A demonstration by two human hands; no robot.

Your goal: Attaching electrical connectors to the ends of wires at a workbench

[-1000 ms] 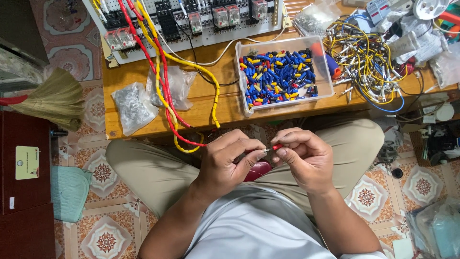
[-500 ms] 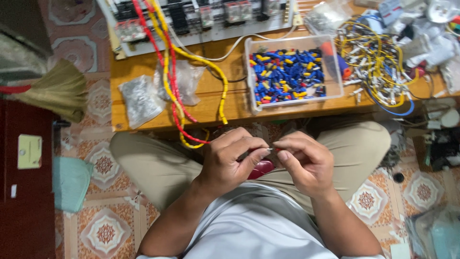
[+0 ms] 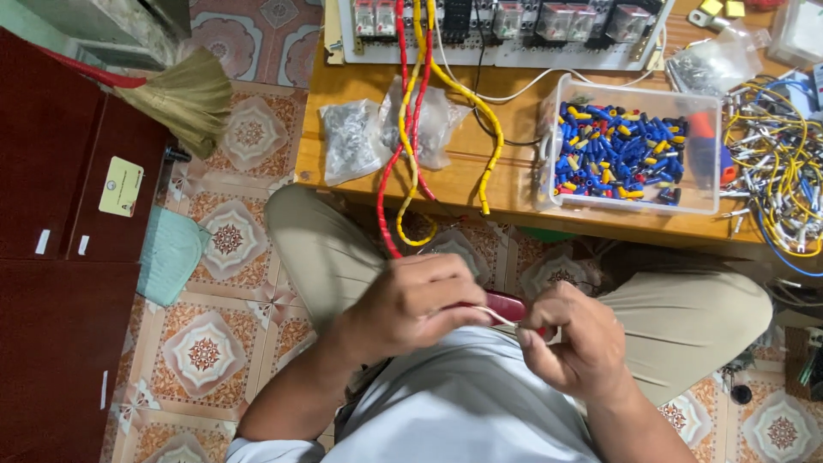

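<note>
Over your lap, your left hand (image 3: 411, 304) and right hand (image 3: 573, 343) each pinch with closed fingers a thin pale wire (image 3: 499, 316) stretched between them, while beyond, on the wooden worktop (image 3: 506, 184), sits a clear box of blue connectors (image 3: 630, 146).

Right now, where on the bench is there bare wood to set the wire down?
Bare wood on the bench lies between the plastic bags and the clear bin of connectors, crossed only by the yellow and red cables. The right end is crowded with the loose wire pile. Both hands, left hand and right hand, are over the lap.
</note>
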